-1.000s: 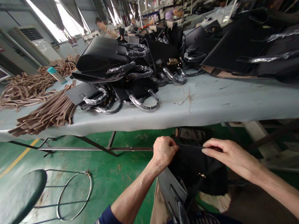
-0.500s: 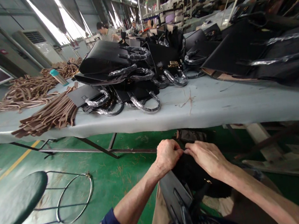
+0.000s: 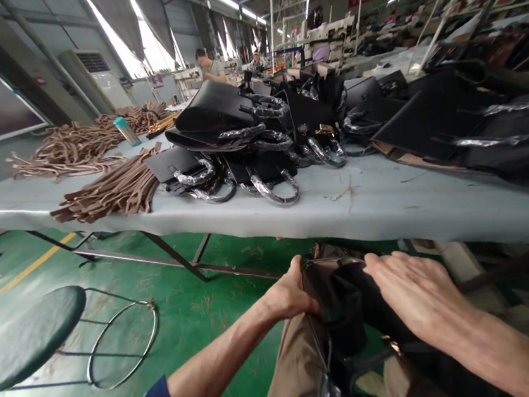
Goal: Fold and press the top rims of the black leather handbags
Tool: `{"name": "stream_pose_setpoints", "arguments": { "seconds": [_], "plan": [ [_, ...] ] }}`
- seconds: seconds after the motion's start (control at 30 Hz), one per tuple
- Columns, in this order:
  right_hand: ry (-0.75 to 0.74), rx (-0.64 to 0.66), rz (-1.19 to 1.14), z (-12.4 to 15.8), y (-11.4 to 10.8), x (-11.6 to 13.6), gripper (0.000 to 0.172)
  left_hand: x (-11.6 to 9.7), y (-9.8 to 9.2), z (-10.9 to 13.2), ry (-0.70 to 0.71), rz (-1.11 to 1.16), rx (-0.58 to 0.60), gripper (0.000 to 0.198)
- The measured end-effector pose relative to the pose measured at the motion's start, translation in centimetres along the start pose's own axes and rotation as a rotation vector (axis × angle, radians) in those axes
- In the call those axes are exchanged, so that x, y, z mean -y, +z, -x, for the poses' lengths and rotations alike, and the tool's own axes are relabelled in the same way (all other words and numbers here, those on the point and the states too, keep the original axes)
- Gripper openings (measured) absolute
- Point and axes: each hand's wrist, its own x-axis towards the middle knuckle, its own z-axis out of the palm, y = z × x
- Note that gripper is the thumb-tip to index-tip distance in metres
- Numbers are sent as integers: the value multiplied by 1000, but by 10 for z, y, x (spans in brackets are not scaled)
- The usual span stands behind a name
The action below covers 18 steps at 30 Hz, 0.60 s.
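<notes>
A black handbag (image 3: pixel 348 303) lies across my lap, its mouth spread toward the table and a brownish lining showing inside. My left hand (image 3: pixel 291 291) grips the bag's left edge, thumb up along the rim. On the opposite side, my right hand (image 3: pixel 411 287) has its fingers curled over the bag's edge, fingertips partly hidden. A small gold-coloured metal fitting (image 3: pixel 394 344) shows on the bag below my right hand. One dark, plastic-wrapped handle (image 3: pixel 329 395) hangs near my waist.
Ahead stands a long table (image 3: pixel 324 217) with a pale cover. Black handbags (image 3: pixel 230 110) with wrapped handles are piled on it, beside bundles of brown strips (image 3: pixel 110 189) and a teal-capped bottle (image 3: pixel 127 131). A round green stool (image 3: pixel 36 336) lies tipped at the left.
My hands have moved apart from a close pinch, and the bag's mouth now gapes between them. The view has tilted up and turned slightly left.
</notes>
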Motion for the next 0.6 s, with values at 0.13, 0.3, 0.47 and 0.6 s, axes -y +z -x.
{"name": "stream_pose_setpoints", "arguments": {
  "seconds": [0.13,0.3,0.47,0.6],
  "plan": [
    [-98,-19,32,13,-30,-3,29,-4,-14,-13,-55,162,165,58],
    [-135,-54,-37,40,-37,-10,32,-4,-21,-27,-134,102,439,48],
    [-75,27,-105,72,-2,0,28,20,14,-35,-62,-93,311,46],
    [116,79,-25,84,8,3,26,-10,18,-27,356,-298,50,51]
  ]
}}
